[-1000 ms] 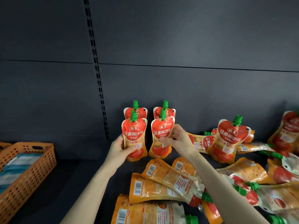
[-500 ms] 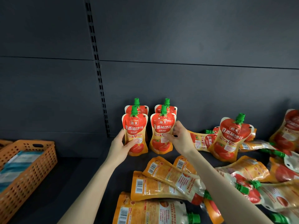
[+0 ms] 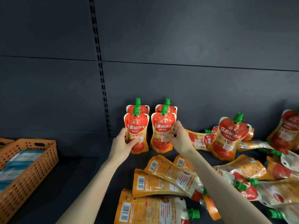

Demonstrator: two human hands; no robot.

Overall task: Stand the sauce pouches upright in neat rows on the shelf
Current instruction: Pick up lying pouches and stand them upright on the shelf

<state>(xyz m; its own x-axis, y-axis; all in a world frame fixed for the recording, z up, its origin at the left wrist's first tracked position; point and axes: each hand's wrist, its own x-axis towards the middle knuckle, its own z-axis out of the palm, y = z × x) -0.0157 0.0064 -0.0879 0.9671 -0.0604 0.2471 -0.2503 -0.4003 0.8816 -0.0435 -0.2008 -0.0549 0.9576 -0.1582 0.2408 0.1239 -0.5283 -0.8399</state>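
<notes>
Currently, mid-frame, my left hand (image 3: 120, 147) grips the front-left pouch (image 3: 136, 126); my right hand (image 3: 180, 140) pinches the front-right pouch (image 3: 161, 143), both upright.

"海天", "番茄沙司" on sauce pouches (image 3: 136, 126)

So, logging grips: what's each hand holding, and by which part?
The left hand grips the front left pouch by its lower left edge; right hand, the front right pouch by its right edge.
</notes>
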